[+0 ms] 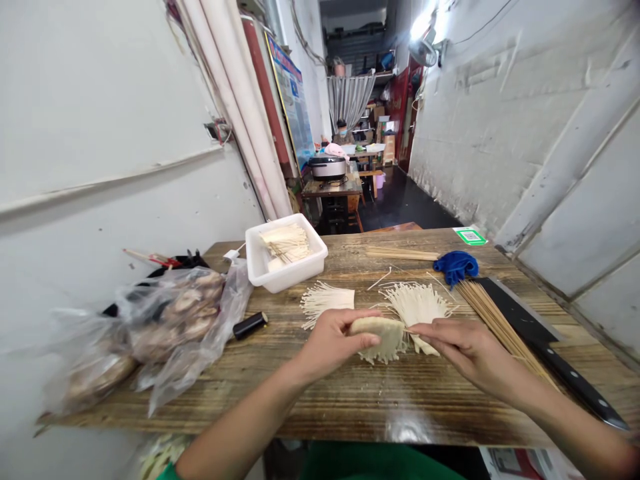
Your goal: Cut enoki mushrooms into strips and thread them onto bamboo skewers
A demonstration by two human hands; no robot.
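Over the middle of the table, my left hand (327, 343) grips a flat bunch of enoki mushrooms (385, 339), thumb in front and cut base upward. The thin stems and caps hang down. My right hand (463, 343) is closed in a pinch at the bunch's right edge, on what looks like the end of a bamboo skewer (409, 330); most of it is hidden. Just behind my hands lie a loose enoki pile (415, 301) on the right and a smaller enoki bunch (327, 301) on the left.
A white plastic tub (287, 277) holds skewered enoki. Bagged mushrooms (185, 310) and a black cylinder (250, 325) are at left. At right lie bamboo skewers (495, 317), a large knife (570, 373) and a blue cloth (456, 265). More skewers (400, 253) lie toward the back.
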